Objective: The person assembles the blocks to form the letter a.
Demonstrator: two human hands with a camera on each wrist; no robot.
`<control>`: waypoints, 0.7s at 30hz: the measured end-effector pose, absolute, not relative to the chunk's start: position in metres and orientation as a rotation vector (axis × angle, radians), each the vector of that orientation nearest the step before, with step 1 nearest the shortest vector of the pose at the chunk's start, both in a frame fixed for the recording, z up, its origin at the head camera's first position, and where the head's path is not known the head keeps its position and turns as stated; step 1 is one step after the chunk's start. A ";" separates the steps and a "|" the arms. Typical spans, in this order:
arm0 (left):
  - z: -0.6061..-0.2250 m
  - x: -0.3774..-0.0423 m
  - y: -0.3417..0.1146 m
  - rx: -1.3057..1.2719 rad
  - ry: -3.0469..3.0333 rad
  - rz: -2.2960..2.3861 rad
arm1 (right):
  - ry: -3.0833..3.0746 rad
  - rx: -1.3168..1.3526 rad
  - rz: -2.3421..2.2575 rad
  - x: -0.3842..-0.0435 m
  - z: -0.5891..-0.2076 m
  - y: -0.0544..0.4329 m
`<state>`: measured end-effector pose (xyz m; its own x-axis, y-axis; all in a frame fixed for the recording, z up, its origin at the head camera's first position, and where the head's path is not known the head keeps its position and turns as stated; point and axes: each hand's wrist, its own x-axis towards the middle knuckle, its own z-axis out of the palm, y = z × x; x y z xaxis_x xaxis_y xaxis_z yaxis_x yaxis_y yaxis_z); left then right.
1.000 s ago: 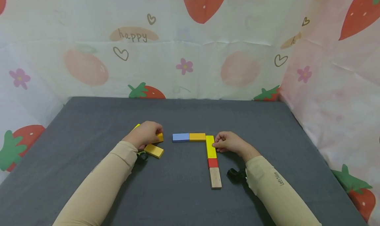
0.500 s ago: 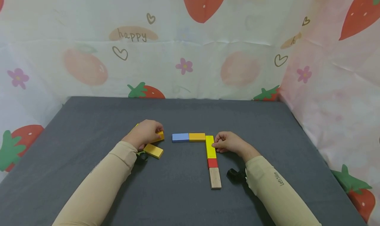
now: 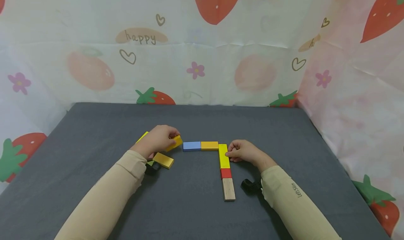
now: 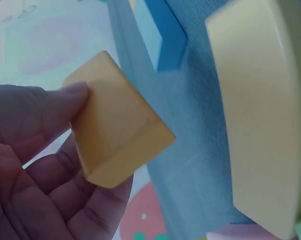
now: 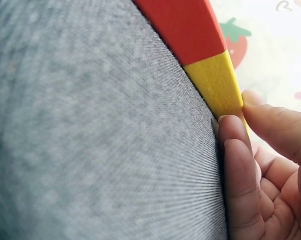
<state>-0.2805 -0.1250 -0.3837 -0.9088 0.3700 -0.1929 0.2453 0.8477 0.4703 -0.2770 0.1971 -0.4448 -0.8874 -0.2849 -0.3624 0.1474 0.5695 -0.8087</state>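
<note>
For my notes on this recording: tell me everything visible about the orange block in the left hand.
The orange block is a plain, flat rectangular piece with smooth faces, straight edges and slightly softened corners; it looks like painted wood. It is pinched between thumb and fingers in the left hand's grip, which hides part of it. It is held tilted, just left of the blue block and apart from it. Whether it touches the cloth is hard to tell.
</note>
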 end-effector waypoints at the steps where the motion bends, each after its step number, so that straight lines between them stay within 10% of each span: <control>1: -0.383 -0.280 -0.124 0.458 2.735 0.672 | 2.347 -0.111 -1.268 -0.277 -0.445 0.197; 21: -0.375 -0.254 -0.087 0.585 2.601 0.852 | 2.348 -0.112 -1.271 -0.278 -0.446 0.198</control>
